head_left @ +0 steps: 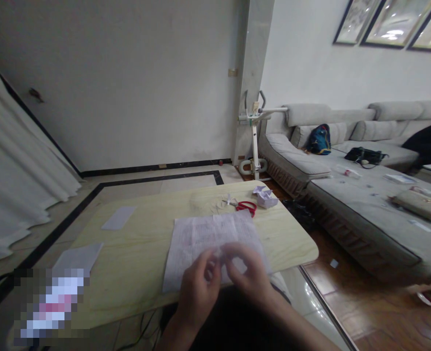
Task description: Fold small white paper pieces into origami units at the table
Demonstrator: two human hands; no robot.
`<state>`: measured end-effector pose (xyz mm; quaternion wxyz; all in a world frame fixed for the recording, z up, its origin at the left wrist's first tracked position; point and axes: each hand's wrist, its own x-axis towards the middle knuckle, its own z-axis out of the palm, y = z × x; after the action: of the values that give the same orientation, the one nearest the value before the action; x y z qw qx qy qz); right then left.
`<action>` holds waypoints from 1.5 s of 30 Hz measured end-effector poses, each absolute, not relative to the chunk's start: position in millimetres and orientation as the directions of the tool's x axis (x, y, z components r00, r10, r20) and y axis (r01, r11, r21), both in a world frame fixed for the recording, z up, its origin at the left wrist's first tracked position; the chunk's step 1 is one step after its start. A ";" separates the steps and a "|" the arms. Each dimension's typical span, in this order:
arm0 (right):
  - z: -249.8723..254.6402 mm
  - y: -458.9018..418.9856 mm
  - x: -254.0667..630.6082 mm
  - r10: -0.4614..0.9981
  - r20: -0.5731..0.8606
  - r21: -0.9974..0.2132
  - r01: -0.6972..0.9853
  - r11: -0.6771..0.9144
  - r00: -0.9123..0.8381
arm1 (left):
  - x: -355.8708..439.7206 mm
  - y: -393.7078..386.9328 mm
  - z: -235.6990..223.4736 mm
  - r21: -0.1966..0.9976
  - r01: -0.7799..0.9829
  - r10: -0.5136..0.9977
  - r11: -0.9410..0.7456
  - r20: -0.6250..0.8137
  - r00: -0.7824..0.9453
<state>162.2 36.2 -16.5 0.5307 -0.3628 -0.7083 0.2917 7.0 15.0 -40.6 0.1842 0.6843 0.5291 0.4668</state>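
1. Head view, landmark: a large white paper sheet with faint print [197,239] lies flat, with visible creases, on the pale yellow wood-grain table [138,268] at its near edge.
2. Left hand [200,282]: over the near part of the sheet; fingers curled, thumb and fingertips drawn narrowly together.
3. Right hand [251,273]: beside the left, over the sheet's near right part; fingers bent, fingertips meeting the left hand's. Blur hides whether either pinch holds anything; cannot tell.
4. Red-handled metal scissors [251,205]: at the sheet's far right corner.
5. Crumpled white paper piece [267,198]: beyond the scissors, farther right of the sheet.
6. Small white paper rectangle [119,218]: left of the sheet, well apart.
7. Larger white paper piece [82,257]: left of the sheet, nearer the wearer than the rectangle.
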 end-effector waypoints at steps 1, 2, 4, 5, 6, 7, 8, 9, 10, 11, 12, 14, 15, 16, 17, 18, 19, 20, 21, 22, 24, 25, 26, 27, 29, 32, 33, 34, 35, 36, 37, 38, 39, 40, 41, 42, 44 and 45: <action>-16.1 35.8 161.9 0.814 0.550 -0.788 0.206 0.580 -0.189 | 6.5 15.4 -40.9 0.713 0.577 0.883 -0.397 0.469 0.027; -15.8 35.3 161.6 0.805 0.558 -0.778 0.209 0.592 -0.202 | 6.2 15.8 -40.7 0.687 0.598 0.872 -0.413 0.487 0.043; -16.2 34.7 161.4 0.793 0.567 -0.762 0.224 0.608 -0.223 | 6.3 16.5 -39.4 0.658 0.623 0.863 -0.423 0.502 0.056; -16.8 34.5 161.3 0.788 0.571 -0.754 0.235 0.614 -0.230 | 6.8 16.7 -38.6 0.657 0.626 0.862 -0.420 0.504 0.050; -17.5 34.4 161.2 0.782 0.578 -0.743 0.246 0.622 -0.232 | 7.4 16.9 -37.7 0.664 0.622 0.862 -0.416 0.505 0.037; -18.2 34.4 161.0 0.774 0.589 -0.731 0.256 0.633 -0.231 | 8.2 16.9 -36.8 0.675 0.613 0.863 -0.410 0.505 0.021; -18.6 34.3 160.7 0.763 0.605 -0.715 0.266 0.647 -0.230 | 9.1 16.8 -35.9 0.689 0.599 0.862 -0.408 0.507 0.004; -18.5 34.2 160.3 0.749 0.622 -0.697 0.276 0.662 -0.226 | 10.1 16.7 -34.8 0.702 0.582 0.861 -0.410 0.509 -0.009; -17.9 34.0 159.7 0.736 0.638 -0.679 0.287 0.676 -0.225 | 11.0 16.6 -33.6 0.715 0.564 0.860 -0.414 0.510 -0.015; -16.7 33.6 159.1 0.727 0.648 -0.665 0.298 0.685 -0.226 | 11.8 16.4 -32.4 0.723 0.548 0.862 -0.420 0.507 -0.009; -15.1 33.1 158.5 0.724 0.651 -0.657 0.308 0.688 -0.228 | 12.5 16.2 -31.0 0.730 0.534 0.863 -0.427 0.505 0.000; -11.3 31.8 157.0 0.739 0.633 -0.666 0.325 0.671 -0.230 | 13.4 15.7 -28.7 0.735 0.516 0.861 -0.440 0.509 0.009; -9.6 31.1 156.3 0.756 0.615 -0.679 0.336 0.653 -0.226 | 13.6 15.5 -28.0 0.735 0.513 0.858 -0.443 0.513 0.006; -8.4 30.4 155.7 0.773 0.595 -0.692 0.348 0.632 -0.219 | 13.6 15.4 -27.8 0.735 0.512 0.856 -0.445 0.517 0.001; -7.7 29.8 155.1 0.791 0.575 -0.704 0.366 0.609 -0.209 | 13.5 15.4 -27.9 0.735 0.513 0.854 -0.443 0.520 -0.006; -7.7 29.4 154.6 0.806 0.557 -0.711 0.387 0.587 -0.199 | 13.3 15.6 -28.6 0.737 0.514 0.855 -0.440 0.519 -0.012; -8.3 29.3 154.2 0.819 0.541 -0.715 0.409 0.567 -0.190 | 13.1 15.9 -29.6 0.739 0.514 0.856 -0.435 0.516 -0.019; -9.3 29.3 154.0 0.830 0.528 -0.715 0.434 0.548 -0.180 | 12.8 16.5 -30.8 0.745 0.514 0.859 -0.426 0.511 -0.029; -10.5 29.6 153.8 0.841 0.514 -0.714 0.457 0.530 -0.172 | 12.5 17.2 -32.3 0.751 0.512 0.861 -0.417 0.507 -0.043; -11.7 30.1 153.8 0.851 0.499 -0.714 0.477 0.512 -0.165 | 12.2 17.9 -33.7 0.759 0.509 0.864 -0.407 0.500 -0.055; -13.6 31.5 154.2 0.869 0.469 -0.714 0.513 0.477 -0.156 | 11.8 19.2 -36.3 0.769 0.506 0.867 -0.391 0.492 -0.076; -14.1 32.3 154.5 0.876 0.457 -0.711 0.529 0.463 -0.152 | 11.7 19.7 -37.3 0.769 0.508 0.866 -0.388 0.493 -0.085; -14.3 33.1 154.7 0.880 0.450 -0.706 0.543 0.454 -0.151 | 11.7 19.9 -38.0 0.767 0.511 0.863 -0.388 0.496 -0.089; -14.1 33.7 154.9 0.881 0.447 -0.700 0.552 0.454 -0.157 | 11.7 20.0 -38.4 0.763 0.516 0.860 -0.390 0.501 -0.091; -13.3 34.7 155.0 0.874 0.453 -0.683 0.563 0.466 -0.173 | 11.8 19.9 -38.6 0.753 0.530 0.855 -0.390 0.510 -0.095; -12.4 35.0 154.9 0.861 0.461 -0.666 0.558 0.496 -0.215 | 11.0 19.8 -37.4 0.736 0.554 0.858 -0.389 0.508 -0.073; -12.4 34.9 155.1 0.856 0.461 -0.664 0.551 0.506 -0.232 | 10.4 19.9 -36.7 0.729 0.563 0.863 -0.390 0.503 -0.054; -12.5 34.6 155.4 0.851 0.463 -0.663 0.541 0.517 -0.247 | 9.5 20.1 -35.7 0.721 0.573 0.868 -0.390 0.496 -0.033; -12.8 34.2 155.8 0.844 0.468 -0.663 0.528 0.531 -0.262 | 8.6 20.4 -34.6 0.712 0.586 0.874 -0.388 0.486 -0.011; -13.1 33.9 156.3 0.835 0.479 -0.661 0.514 0.546 -0.271 | 7.6 20.6 -33.2 0.702 0.600 0.878 -0.384 0.478 0.002; -13.4 33.5 156.8 0.825 0.495 -0.658 0.502 0.561 -0.274 | 6.8 20.7 -31.7 0.693 0.613 0.881 -0.378 0.474 0.008; -13.6 33.2 157.2 0.814 0.512 -0.652 0.492 0.577 -0.276 | 6.1 20.5 -30.0 0.683 0.627 0.883 -0.374 0.470 0.015; -13.6 32.9 157.4 0.804 0.526 -0.644 0.488 0.589 -0.276 | 5.7 20.1 -28.4 0.671 0.641 0.885 -0.372 0.464 0.028; -13.4 32.8 157.5 0.799 0.536 -0.637 0.490 0.595 -0.274 | 5.6 19.5 -27.1 0.659 0.654 0.888 -0.372 0.458 0.044; -13.0 32.7 157.4 0.798 0.539 -0.630 0.501 0.594 -0.268 | 5.9 18.7 -26.2 0.652 0.660 0.892 -0.373 0.449 0.061; -12.4 32.7 157.2 0.804 0.535 -0.626 0.518 0.583 -0.258 | 6.6 17.8 -25.9 0.652 0.661 0.895 -0.372 0.441 0.069; -11.0 33.0 156.3 0.822 0.515 -0.627 0.548 0.554 -0.241 | 8.3 16.1 -27.3 0.674 0.642 0.900 -0.365 0.431 0.060; -10.3 33.2 155.8 0.829 0.507 -0.631 0.554 0.543 -0.236 | 9.2 15.5 -28.8 0.696 0.620 0.901 -0.362 0.432 0.041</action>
<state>155.8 33.2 -10.3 0.4241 -0.4497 -0.7692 0.1621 9.2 15.5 -28.8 0.1624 0.7030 0.5408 0.4325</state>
